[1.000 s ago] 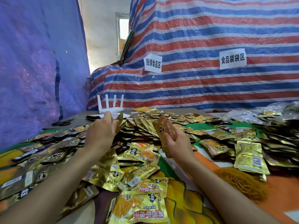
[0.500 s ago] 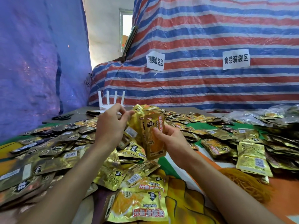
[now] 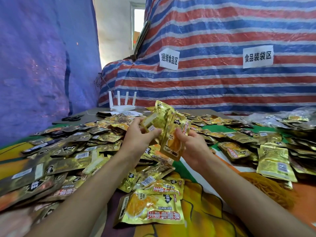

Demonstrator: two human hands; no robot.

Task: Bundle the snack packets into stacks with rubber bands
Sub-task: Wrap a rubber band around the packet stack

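Between both hands, above the table, stands a small stack of gold snack packets, held upright. My left hand grips its left side, thumb on the front and fingers behind. My right hand grips the right side, thumb across the front packet with the orange picture. Loose gold packets lie scattered in a heap over the table. A pile of yellow rubber bands lies at the right, beside my right forearm.
Bundled packets lie at the right. A white router and black scissors sit at the far left of the table. Striped tarpaulin with two paper signs hangs behind; a blue sheet covers the left.
My left hand brought a packet from the heap to the one in my right hand; both hands rose and now hold the packets together as a stack.
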